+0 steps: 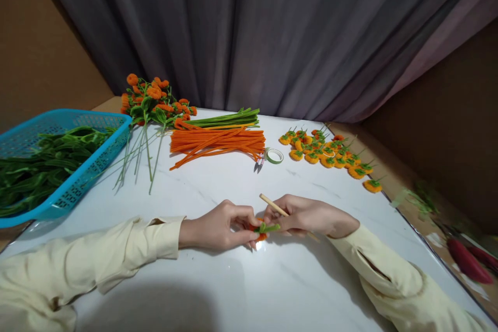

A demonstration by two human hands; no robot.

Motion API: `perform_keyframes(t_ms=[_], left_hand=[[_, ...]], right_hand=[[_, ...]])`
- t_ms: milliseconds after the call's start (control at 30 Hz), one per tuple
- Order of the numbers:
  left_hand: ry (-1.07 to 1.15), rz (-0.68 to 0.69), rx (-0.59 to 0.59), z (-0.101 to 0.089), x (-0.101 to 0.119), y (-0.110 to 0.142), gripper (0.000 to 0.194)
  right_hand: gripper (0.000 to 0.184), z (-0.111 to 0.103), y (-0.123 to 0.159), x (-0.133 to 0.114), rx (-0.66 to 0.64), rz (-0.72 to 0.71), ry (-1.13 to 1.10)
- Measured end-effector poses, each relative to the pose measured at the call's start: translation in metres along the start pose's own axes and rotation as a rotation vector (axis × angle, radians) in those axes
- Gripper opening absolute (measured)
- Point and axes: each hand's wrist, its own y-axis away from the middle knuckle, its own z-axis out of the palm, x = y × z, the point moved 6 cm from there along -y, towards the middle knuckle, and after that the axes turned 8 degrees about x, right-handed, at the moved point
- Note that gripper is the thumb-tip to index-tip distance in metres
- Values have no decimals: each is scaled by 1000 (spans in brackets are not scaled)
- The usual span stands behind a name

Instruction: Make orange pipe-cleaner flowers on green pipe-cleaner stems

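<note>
Near the middle of the white table, my left hand [222, 226] pinches a small orange pipe-cleaner flower [261, 236] between thumb and fingers. A green pipe-cleaner piece [268, 228] lies across the flower and points right. My right hand [307, 215] is closed around a thin wooden stick [272, 203], which slants across its fingers. Its fingertips meet the flower's right side; whether they also grip the green piece is hard to make out. The fingers partly cover the flower.
A blue basket [97, 158] of green leaves stands left. Behind are stemmed orange flowers [153, 93], orange pipe cleaners [218, 141], green pipe cleaners [229, 118], scissors [259, 162] and green tape [274, 156]. Several yellow-orange flower heads [327, 161] lie right. Red-handled pliers [469, 260] rest beyond the right edge.
</note>
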Motion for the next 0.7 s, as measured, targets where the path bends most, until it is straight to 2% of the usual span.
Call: perform_keyframes(t_ms=[67, 167, 267, 367, 567, 700], left_hand=[[-57, 45, 31, -1, 3, 1, 15], [12, -11, 55, -4, 2, -2, 23], [280, -163, -39, -4, -1, -7, 39], [434, -296, -157, -2, -3, -11, 34], [263, -262, -233, 0, -4, -10, 31], [207, -239, -176, -2, -7, -10, 31]], right_hand=[[15, -2, -2, 1, -6, 2, 6], [13, -6, 2, -5, 37, -39, 69], [11, -7, 11, -18, 54, -104, 227], [11, -8, 16, -28, 66, -168, 437], [17, -1, 11, -39, -22, -295, 658], [16, -1, 4, -40, 0, -225, 709]])
